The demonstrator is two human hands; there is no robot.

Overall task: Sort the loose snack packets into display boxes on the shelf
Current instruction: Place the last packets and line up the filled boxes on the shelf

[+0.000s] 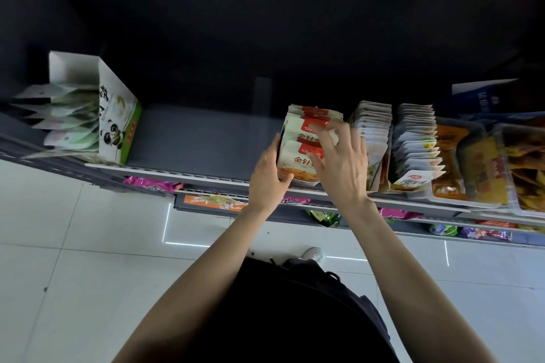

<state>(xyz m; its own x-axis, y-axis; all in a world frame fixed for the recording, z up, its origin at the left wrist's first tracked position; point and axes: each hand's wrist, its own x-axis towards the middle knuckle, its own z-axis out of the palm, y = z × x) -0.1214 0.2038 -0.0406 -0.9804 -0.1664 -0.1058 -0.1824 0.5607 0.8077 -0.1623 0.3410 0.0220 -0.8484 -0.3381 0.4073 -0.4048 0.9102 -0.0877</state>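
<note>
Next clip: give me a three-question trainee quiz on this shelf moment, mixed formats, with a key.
1. True or false: the left hand rests against the left side of the red-and-white packets.
2. The panda display box stands on the shelf to which side of the hands: A left, B right?
3. Fill in: the right hand lies on the ____ of those packets.

Key: 1 true; 2 A; 3 front.
</note>
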